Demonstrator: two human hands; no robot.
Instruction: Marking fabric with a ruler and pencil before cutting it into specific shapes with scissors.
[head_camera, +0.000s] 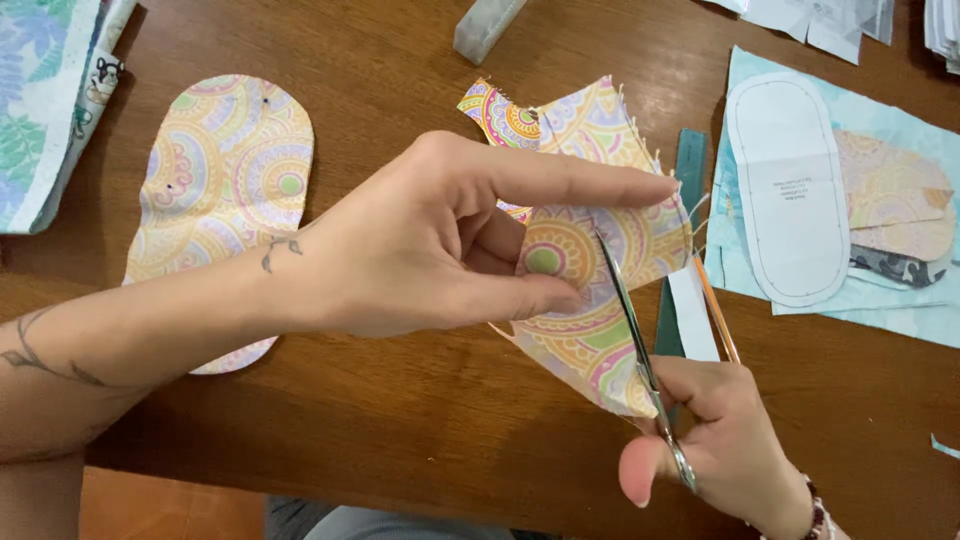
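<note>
- Left hand (430, 240) pinched a patterned fabric piece (590, 250) above the wooden surface (420, 420).
- Right hand (730, 450) gripped scissors (640, 350), blades in the fabric.

My left hand (420, 240) pinches a patterned fabric piece (590, 330) above the wooden table (420, 410), while my right hand (715, 440) works scissors (635, 330) whose blades lie across the cloth. A cut oval fabric piece (220, 170) lies left; a white paper pattern (785, 185) lies right.

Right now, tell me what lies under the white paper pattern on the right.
The white paper pattern lies on pale blue fabric; patterned cut pieces stick out beside it. Anything directly beneath is covered.
</note>
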